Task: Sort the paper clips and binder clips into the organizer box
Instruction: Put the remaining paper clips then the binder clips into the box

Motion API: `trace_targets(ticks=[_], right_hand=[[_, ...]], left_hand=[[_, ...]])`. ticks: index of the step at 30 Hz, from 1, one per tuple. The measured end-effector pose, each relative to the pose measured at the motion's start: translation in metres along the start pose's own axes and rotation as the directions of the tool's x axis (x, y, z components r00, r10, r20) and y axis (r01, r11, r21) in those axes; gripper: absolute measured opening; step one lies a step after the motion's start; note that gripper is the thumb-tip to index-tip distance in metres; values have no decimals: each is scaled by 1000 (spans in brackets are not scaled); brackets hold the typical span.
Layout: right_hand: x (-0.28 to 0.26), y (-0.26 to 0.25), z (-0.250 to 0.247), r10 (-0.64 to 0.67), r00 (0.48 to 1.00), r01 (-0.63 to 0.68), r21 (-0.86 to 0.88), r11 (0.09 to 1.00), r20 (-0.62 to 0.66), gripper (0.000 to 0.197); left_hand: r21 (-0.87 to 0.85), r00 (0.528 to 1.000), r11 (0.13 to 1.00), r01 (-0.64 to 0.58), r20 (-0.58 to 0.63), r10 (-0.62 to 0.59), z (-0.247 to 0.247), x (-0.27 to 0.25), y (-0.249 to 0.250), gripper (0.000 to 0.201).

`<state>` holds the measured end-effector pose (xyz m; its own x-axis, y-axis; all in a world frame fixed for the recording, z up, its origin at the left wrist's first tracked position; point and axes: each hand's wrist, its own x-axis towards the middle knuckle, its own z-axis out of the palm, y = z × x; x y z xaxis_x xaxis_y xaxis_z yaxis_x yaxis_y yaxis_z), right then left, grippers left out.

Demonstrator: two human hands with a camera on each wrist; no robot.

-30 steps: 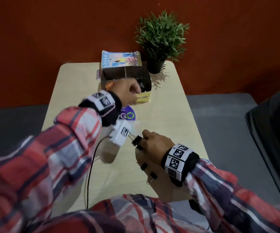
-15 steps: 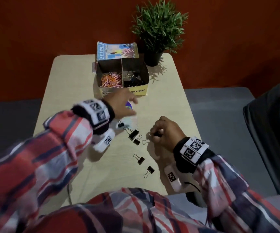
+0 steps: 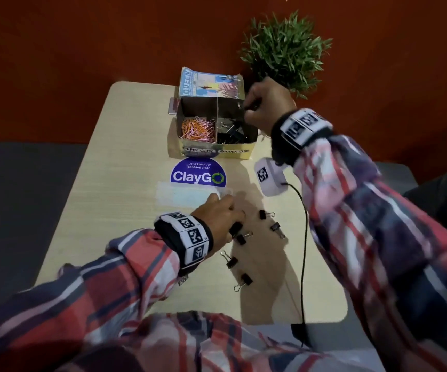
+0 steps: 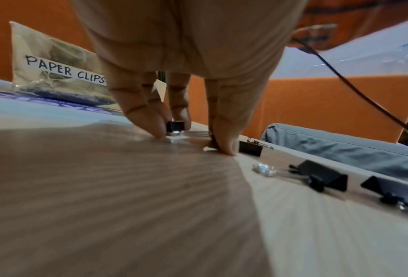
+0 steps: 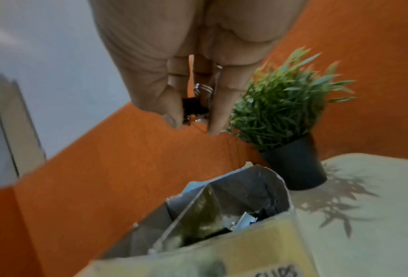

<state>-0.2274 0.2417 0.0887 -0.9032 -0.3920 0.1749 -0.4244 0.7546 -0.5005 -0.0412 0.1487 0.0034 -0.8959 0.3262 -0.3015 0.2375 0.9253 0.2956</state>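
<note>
Head view | right grip (image 3: 264, 103) pinches black binder clip (image 5: 194, 107) | left grip (image 3: 217, 218) pinches another (image 4: 175, 127)

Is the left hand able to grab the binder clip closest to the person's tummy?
Probably yes. That binder clip lies alone on bare table, with nothing on top of it. But the left hand is already pinching another clip, so it would likely need to drop that one first.
</note>
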Motion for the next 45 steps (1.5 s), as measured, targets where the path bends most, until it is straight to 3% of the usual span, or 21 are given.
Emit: trace_targets(ticks=[3,6,8,11,13,15,17,19,21,23,27,30,35,40,43,45], right_hand=[[33,-5,28,20,992,6,-203,979,124,10],[33,1,48,67,964,16,-309,951,256,22],[21,3,45,46,970,15,-247,969,239,27],[-19,11,27,-21,994,38,-162,986,103,29],[-60,23,17,0,994,19,-168,986,113,28],[-111,33,15,90,949,-25,-213,977,302,32],[-158,40,20,144,843,-7,-257,966,519,40],[-192,40,27,122,763,34,-227,973,635,65],[-209,35,32,48,730,90,-166,982,681,86],[-220,30,41,-45,719,210,-155,965,694,93],[-231,35,68,-241,687,437,-125,891,686,76],[-231,44,78,-343,693,517,-104,850,634,65],[-226,39,85,-435,712,562,-76,823,550,19],[-216,23,69,-471,734,600,-142,787,489,23],[-213,17,67,-412,812,524,-204,827,414,8],[-205,19,72,-397,828,499,-197,844,396,29]], left_hand=[[79,998,996,-46,37,43,-1,5,1,37],[40,998,999,-21,58,19,-1,7,-2,34],[-12,999,1000,-14,52,15,-3,5,-6,35],[-87,1000,996,-20,2,20,-5,2,-9,32],[-126,1000,992,-10,-16,8,-6,1,-12,33],[-177,999,984,35,-6,-36,-9,0,-15,29],[-233,996,969,86,9,-86,-11,2,-20,26],[-323,991,937,130,13,-133,-13,3,-25,28],[-415,988,898,148,14,-156,-15,3,-31,32],[-475,987,868,147,6,-164,-18,3,-35,32],[-555,983,826,97,-74,-165,-36,10,-38,32],[-562,979,826,34,-150,-141,-60,21,-37,31],[-485,950,874,-26,-284,-129,-114,60,-35,30],[-408,927,913,21,-333,-171,-143,111,-41,31],[-305,934,950,69,-314,-169,-139,134,-44,31],[-228,955,967,112,-245,-168,-132,143,-47,34]])
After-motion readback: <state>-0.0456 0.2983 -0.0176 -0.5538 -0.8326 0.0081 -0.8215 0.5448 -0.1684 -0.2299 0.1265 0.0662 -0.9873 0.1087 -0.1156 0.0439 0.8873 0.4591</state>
